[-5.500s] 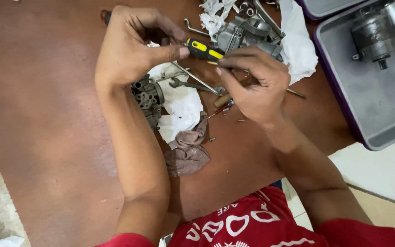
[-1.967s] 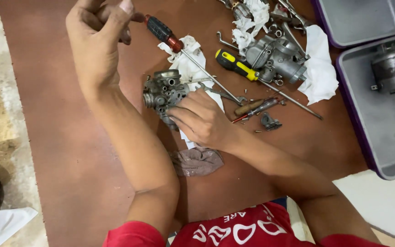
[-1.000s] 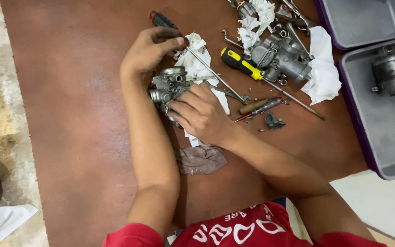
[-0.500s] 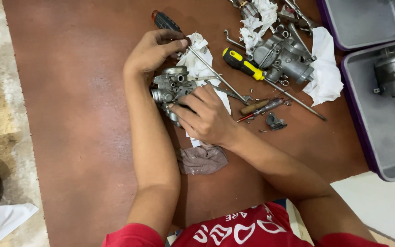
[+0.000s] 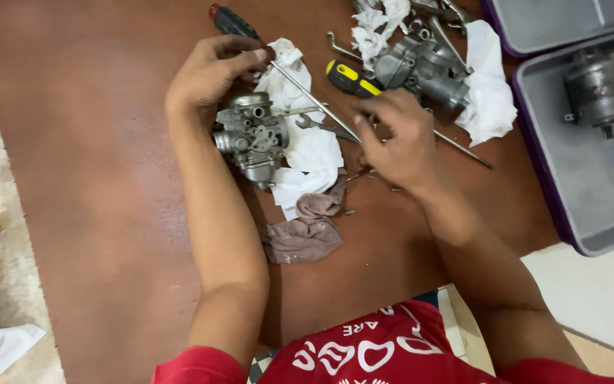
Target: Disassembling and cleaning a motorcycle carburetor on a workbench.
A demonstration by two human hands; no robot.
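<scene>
Lifted off the carburetor (image 5: 251,136), the right hand (image 5: 399,139) hovers loosely curled, empty, over the yellow screwdriver (image 5: 353,80). Left hand (image 5: 211,71) pinches the red screwdriver (image 5: 232,23) beside the carburetor, mid-table on white cloth (image 5: 314,153).

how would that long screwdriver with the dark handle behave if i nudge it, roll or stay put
The long screwdriver has a thin round shaft, so it would probably roll on bare table. Here it lies across a crumpled white cloth, which likely damps that. The left hand touches it near the handle, so it seems pinned for now. It looks stiff, not bendy.
</scene>
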